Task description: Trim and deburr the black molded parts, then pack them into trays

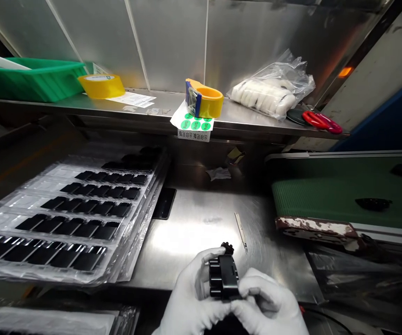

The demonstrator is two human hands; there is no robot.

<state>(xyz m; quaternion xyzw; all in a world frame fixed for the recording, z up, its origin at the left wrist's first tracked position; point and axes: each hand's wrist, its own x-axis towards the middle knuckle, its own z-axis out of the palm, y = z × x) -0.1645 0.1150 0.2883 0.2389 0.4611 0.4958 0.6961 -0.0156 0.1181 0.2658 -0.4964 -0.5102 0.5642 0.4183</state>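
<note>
A black moulded plastic part (pixel 223 278) with rounded lobes along its left side is held over the front edge of the steel table. My left hand (pixel 192 295), in a white glove, is closed round its left side and bottom. A small knobbed black piece (pixel 227 248) shows at the part's upper end; whether the two are joined I cannot tell. My right hand (pixel 268 302), also white-gloved, pinches the part's lower right edge with bent fingers. Beyond the hands, a thin pale-handled knife-like tool (pixel 241 231) lies on the steel table (pixel 190 253).
Stacked clear trays (pixel 52 209) of black parts stand at left, beside a black phone-like slab (pixel 165 203). A green conveyor belt (pixel 326 195) carrying black pieces runs at right. The shelf (pixel 166 109) above bears a green bin (pixel 47 81), a tape dispenser (pixel 206 100), bagged white rolls (pixel 268 95) and red-handled scissors (pixel 321 122).
</note>
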